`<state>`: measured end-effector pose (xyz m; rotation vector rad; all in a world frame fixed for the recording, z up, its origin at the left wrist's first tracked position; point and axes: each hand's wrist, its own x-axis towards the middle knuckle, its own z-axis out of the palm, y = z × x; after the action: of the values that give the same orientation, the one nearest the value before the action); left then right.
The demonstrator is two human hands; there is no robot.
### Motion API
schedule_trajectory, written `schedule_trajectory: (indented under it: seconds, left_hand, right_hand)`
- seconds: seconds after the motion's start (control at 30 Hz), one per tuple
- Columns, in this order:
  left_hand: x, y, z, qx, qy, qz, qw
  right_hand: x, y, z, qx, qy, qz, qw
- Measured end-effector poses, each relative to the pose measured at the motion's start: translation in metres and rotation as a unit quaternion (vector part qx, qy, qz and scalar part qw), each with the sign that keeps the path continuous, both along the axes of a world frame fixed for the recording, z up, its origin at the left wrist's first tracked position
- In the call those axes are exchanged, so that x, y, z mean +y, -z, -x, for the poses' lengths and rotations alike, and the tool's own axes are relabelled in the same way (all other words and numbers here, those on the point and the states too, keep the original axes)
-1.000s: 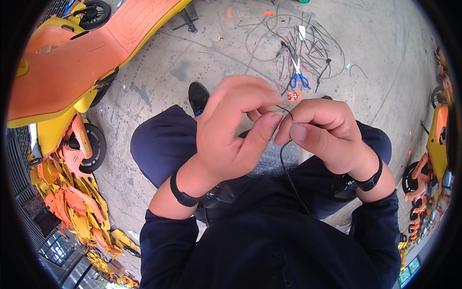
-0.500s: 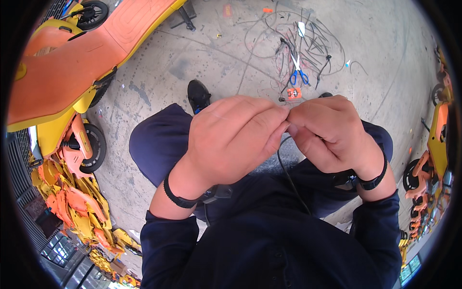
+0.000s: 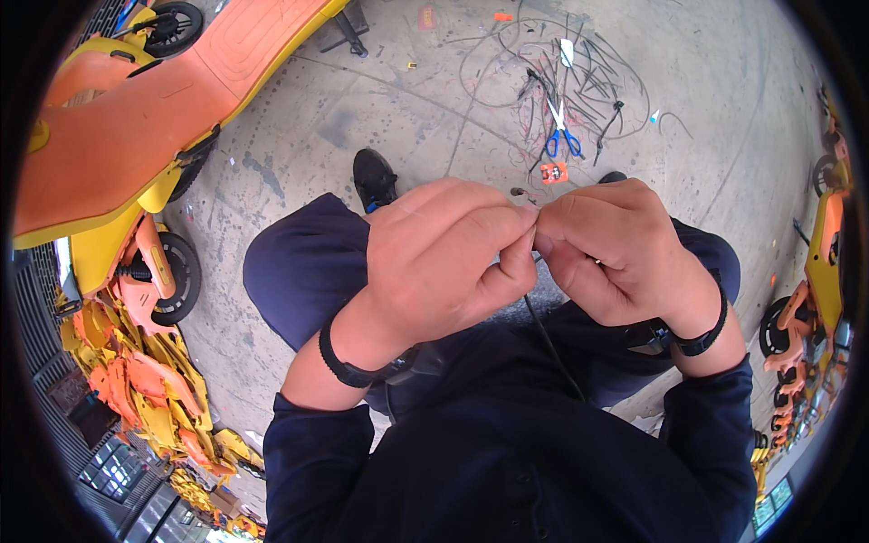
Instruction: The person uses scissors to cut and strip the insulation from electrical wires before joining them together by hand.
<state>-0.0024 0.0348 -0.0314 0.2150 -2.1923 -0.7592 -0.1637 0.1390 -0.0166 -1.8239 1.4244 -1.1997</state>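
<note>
– Grey concrete floor point(image 3: 299, 145), broad and largely bare. Edges?

– On the left, long orange-and-yellow vehicle body point(image 3: 136, 136), and below it in view a heap of orange and yellow panels point(image 3: 149, 389). On the right, row of orange-and-yellow vehicles point(image 3: 822, 244), crowded against the rim of view.

– Room for moving?

– Ample. Open concrete between vehicle body and left knee point(image 3: 299, 258); more between wire tangle point(image 3: 593, 81) and right-hand row. Tighter at centre: both hands above the lap, between spread knees, well apart from either edge.

– Surface?

– Stained, scuffed, crossed by thin seams. Dark wires strewn loosely ahead. Black left shoe point(image 3: 373, 179) flat near left knee.

– Hands?

– Left hand point(image 3: 444, 253) and right hand point(image 3: 615, 253), both pinched closed on black cable point(image 3: 548, 342), fingertips meeting. Exact contact covered by fingers; cannot tell more.

– Cable's run?

– Down from beneath the fingertips, onto dark clothing point(image 3: 471, 425).

– Smaller items?

– Blue-handled scissors point(image 3: 558, 129) at near side of tangle, blades slightly parted, pointing away. Just nearer, small orange packet point(image 3: 554, 173) on concrete.
</note>
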Motion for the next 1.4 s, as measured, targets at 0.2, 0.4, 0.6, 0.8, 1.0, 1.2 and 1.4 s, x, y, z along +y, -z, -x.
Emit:
schedule_trajectory:
  seconds: [0.2, 0.4, 0.6, 0.8, 1.0, 1.2, 1.4]
  left_hand:
    - [0.001, -0.001, -0.003, -0.004, 0.019, -0.067, 0.998]
    - [-0.001, -0.005, 0.001, -0.005, 0.050, -0.131, 0.990]
    - [-0.002, -0.004, -0.001, -0.027, 0.053, -0.103, 0.993]
    - [0.000, -0.002, -0.001, -0.023, 0.035, -0.104, 0.994]
    - [0.003, 0.000, -0.001, -0.007, 0.009, -0.094, 0.996]
    - [0.007, 0.000, 0.001, 0.004, -0.016, -0.120, 0.993]
    - [0.002, -0.004, 0.002, 0.025, 0.012, -0.138, 0.990]
  right_hand:
    - [0.000, -0.001, -0.002, -0.042, 0.002, 0.017, 0.999]
    - [0.000, -0.002, 0.003, -0.049, 0.014, 0.015, 0.999]
    - [0.000, 0.000, 0.005, -0.032, 0.007, 0.011, 0.999]
    - [-0.001, 0.003, 0.004, -0.030, 0.001, 0.005, 1.000]
    - [-0.003, 0.002, 0.003, -0.029, -0.006, -0.011, 0.999]
    - [-0.003, 0.001, 0.004, -0.052, -0.020, -0.011, 0.998]
    - [-0.002, -0.003, 0.009, -0.137, -0.056, -0.053, 0.988]
